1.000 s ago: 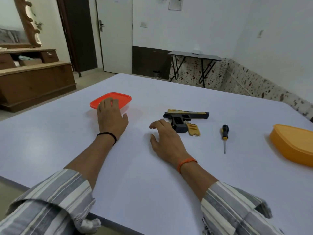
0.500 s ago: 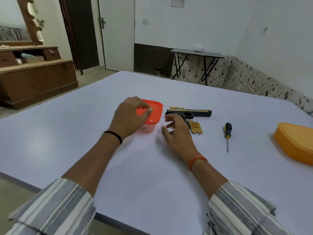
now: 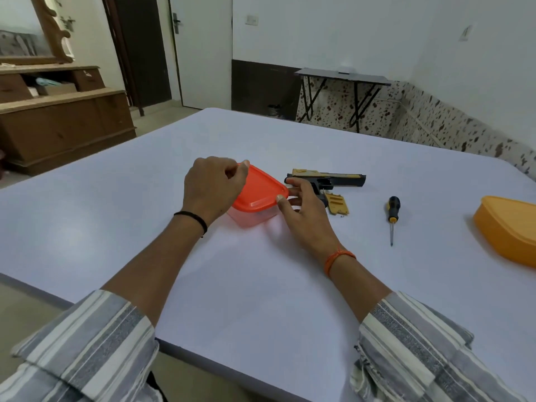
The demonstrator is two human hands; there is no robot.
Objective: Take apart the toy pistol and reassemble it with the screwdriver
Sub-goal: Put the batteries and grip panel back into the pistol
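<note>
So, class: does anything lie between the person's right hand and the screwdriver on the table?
Nothing visible. The right hand touches the red-lidded box; bare table separates it from the screwdriver. The toy pistol lies behind that path, not across it.

Left hand (image 3: 213,187): fingers curled, thumb and fingertips pinching at the far edge.
Right hand (image 3: 304,211): fingers loosely spread, thumb tip touching the near corner.
Forearms: both stretched forward, sleeves pushed up.
</note>
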